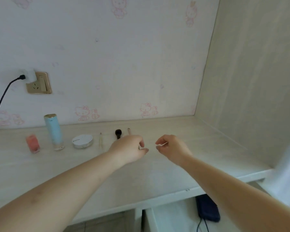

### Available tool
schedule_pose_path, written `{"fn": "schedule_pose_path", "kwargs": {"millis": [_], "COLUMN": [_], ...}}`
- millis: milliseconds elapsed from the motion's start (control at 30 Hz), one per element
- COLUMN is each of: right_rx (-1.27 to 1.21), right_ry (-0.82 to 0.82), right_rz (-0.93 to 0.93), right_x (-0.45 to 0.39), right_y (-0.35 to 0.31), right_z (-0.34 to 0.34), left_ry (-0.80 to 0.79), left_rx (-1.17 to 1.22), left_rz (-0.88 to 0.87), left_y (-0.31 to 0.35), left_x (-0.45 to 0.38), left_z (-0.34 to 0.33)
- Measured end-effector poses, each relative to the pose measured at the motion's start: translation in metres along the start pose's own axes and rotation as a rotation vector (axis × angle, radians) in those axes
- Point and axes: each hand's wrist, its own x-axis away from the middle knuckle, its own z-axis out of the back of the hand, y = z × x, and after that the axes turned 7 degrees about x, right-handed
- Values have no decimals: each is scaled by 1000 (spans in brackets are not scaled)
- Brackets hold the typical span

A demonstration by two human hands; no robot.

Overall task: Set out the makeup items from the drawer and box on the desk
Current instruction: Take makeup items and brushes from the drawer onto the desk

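Lying along the desk (157,173) were a jar (33,143), bottle (54,131), compact (82,141) and brush (118,133). The left hand (128,148) hovered curled, contents indiscernible. The right hand (172,148) pinched a thin, light stick (163,144) above the desk; probably fragile, best held mid-length.

My desk (166,173) is pale matt wood-grain laminate; at left the blue bottle (53,131) looks smooth plastic with a clear glossy base, the round compact (82,141) glossy white plastic, the socket plate (39,83) brushed gold
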Motion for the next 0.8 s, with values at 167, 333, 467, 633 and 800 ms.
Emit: {"fn": "schedule_pose_path", "kwargs": {"millis": [167, 333, 467, 633, 800], "right_rx": [8, 52, 41, 23, 51], "right_ry": [22, -23, -116, -331, -545], "right_rz": [-25, -34, -93, -165, -183], "right_x": [61, 129, 194, 270, 322], "right_y": [27, 61, 81, 106, 113], "right_z": [39, 71, 90, 91, 93], "left_ry": [-113, -272, -413, -609, -800], "left_rx": [115, 161, 198, 291, 299], "left_rz": [-121, -225, -253, -294, -375], "left_y": [47, 73, 92, 118, 144], "left_x": [55, 113, 153, 194, 222], "left_z": [-18, -49, -78, -109, -129]}}
